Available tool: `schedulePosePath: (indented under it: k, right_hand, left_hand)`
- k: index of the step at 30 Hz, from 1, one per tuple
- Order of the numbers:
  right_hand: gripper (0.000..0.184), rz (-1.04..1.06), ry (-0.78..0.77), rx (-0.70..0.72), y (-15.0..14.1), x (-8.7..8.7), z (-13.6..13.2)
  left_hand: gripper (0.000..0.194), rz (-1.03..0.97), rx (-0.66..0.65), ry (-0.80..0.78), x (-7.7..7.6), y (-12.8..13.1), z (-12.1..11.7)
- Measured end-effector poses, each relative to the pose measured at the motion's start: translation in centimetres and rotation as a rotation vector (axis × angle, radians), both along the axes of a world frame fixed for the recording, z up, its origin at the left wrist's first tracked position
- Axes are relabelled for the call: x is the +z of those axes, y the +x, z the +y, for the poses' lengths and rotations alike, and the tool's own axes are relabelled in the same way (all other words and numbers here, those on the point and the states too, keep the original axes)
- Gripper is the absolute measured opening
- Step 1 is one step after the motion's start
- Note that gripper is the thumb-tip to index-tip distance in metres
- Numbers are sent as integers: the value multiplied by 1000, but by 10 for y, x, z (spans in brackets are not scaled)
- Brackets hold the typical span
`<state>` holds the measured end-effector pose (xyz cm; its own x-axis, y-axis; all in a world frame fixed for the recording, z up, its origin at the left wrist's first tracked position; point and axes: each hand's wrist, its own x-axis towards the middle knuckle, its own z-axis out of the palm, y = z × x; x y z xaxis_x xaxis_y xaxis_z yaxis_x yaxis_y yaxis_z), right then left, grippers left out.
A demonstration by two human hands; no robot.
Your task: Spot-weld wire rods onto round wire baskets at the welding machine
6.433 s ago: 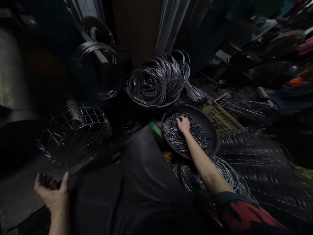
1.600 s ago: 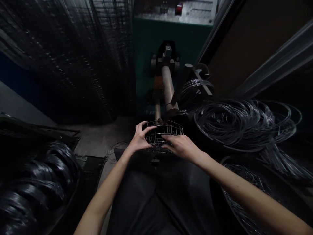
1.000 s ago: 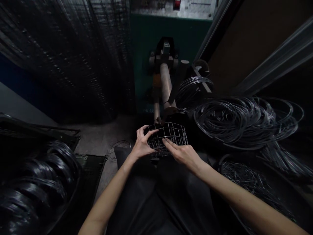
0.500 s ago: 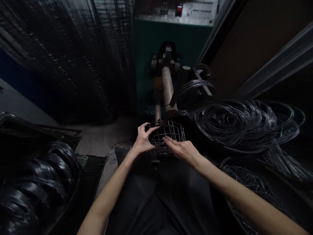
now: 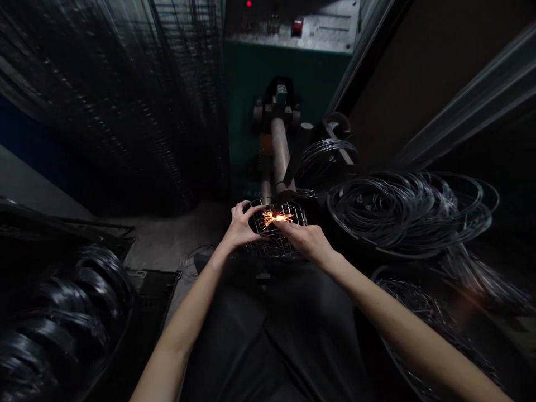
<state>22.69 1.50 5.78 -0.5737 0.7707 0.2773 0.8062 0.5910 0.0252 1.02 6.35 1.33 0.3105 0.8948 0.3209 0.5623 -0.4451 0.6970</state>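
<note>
At 12 o'clock, past the lap: wire basket (image 5: 274,245) by the metal rod (image 5: 281,148), sparks (image 5: 277,218) at one spot. Crossing wires already form much of its wall, I judge; can't tell what's left. Left hand (image 5: 238,228) grasps its 9 o'clock side, thumb and fingers spread. Right hand (image 5: 309,240) angles in from 4 o'clock, fingertips by sparks; grip unclear.

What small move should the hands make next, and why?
Probably ease the bare right hand slightly back while the bare left hand steadies the rounded metal wire-grid basket: bright orange sparks are bursting at the right fingertips, and no glove covers them.
</note>
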Motion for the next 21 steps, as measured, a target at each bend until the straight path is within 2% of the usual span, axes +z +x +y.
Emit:
schedulePosePath:
  k: [6,11,15,18,19,21]
  right_hand:
    - [18,276,81,-97,3,-16,5]
    - [8,384,63,-239,-2,-12,28]
    - [13,507,4,-290,-7,-3,42]
    - [22,648,-21,-282,15,-5,22]
    - [27,683,-11,-308,31,-8,8]
    - [38,705,32,-458,77,-23,-28]
  left_hand:
    - [90,-3,18,42,-1,0,8]
    - [91,12,38,-23,3,-3,31]
    - [89,18,31,-8,2,-2,47]
    - [92,20,33,-6,-1,-2,47]
    - [98,19,36,-12,-2,-4,45]
    - [115,3,47,-20,-5,-14,40]
